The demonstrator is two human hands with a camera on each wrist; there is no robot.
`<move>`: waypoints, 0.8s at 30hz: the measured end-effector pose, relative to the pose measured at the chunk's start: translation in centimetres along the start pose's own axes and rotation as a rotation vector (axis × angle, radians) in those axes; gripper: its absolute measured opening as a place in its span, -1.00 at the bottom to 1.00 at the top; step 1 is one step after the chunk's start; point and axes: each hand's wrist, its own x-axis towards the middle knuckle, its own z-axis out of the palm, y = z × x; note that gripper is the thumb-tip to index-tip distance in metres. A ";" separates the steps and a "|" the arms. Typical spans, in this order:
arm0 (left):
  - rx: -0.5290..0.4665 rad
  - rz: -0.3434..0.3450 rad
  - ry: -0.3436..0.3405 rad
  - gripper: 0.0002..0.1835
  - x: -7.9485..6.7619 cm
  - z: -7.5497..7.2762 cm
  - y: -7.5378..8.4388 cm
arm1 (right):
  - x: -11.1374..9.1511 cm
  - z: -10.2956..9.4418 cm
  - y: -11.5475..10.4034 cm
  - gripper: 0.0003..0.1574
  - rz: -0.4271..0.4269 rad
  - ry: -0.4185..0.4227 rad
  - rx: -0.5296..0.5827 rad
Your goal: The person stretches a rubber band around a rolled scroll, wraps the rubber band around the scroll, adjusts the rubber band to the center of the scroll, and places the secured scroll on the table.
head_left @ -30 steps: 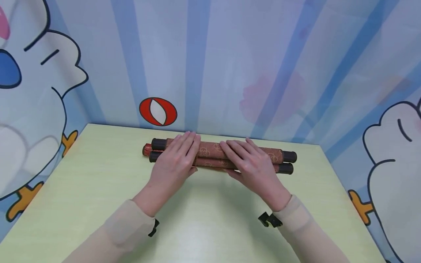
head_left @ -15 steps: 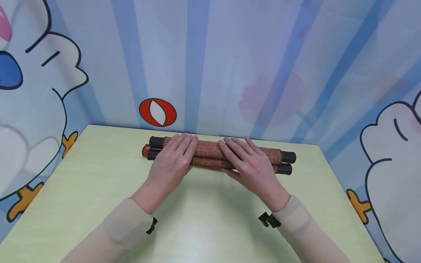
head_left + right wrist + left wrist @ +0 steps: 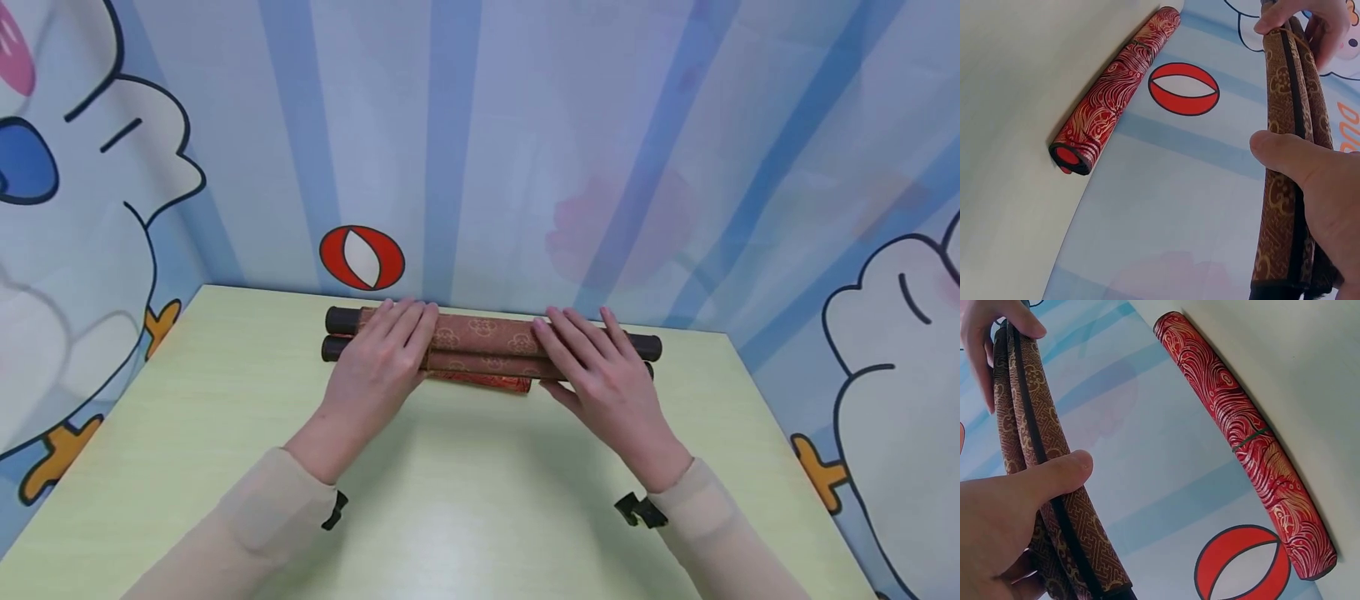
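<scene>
A brown brocade scroll (image 3: 480, 335), rolled up on two parallel rods with black end knobs (image 3: 342, 320), lies level across both hands. My left hand (image 3: 378, 358) grips its left part, fingers over the top and thumb on the near side. On the right part, my right hand (image 3: 603, 375) holds it the same way. The wrist views show the scroll raised apart from a red patterned roll (image 3: 1254, 450) tied with a thin green string. That red roll (image 3: 487, 382) rests on the table, mostly hidden by the scroll in the head view.
The pale yellow-green table (image 3: 465, 500) ends at a blue striped backdrop (image 3: 510, 150) printed with cartoon figures, close behind the scroll. A black clip (image 3: 641, 510) sits at the right sleeve cuff, and another clip (image 3: 335, 510) at the left.
The scroll has shifted a little left with my left hand. My right hand has slid right along it. More of the red roll shows below the scroll, while its left end is now hidden.
</scene>
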 end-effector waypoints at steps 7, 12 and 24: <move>-0.006 0.001 0.000 -0.06 -0.2 0.1 -0.3 | -0.2 0.1 0.5 0.13 -0.008 -0.003 0.047; 0.003 0.001 -0.013 -0.06 -0.2 0.2 -0.3 | -0.2 0.3 0.7 0.05 -0.006 0.006 0.082; 0.017 -0.021 -0.032 -0.05 -0.2 0.4 -0.4 | 0.3 0.8 0.5 0.06 -0.003 0.000 0.105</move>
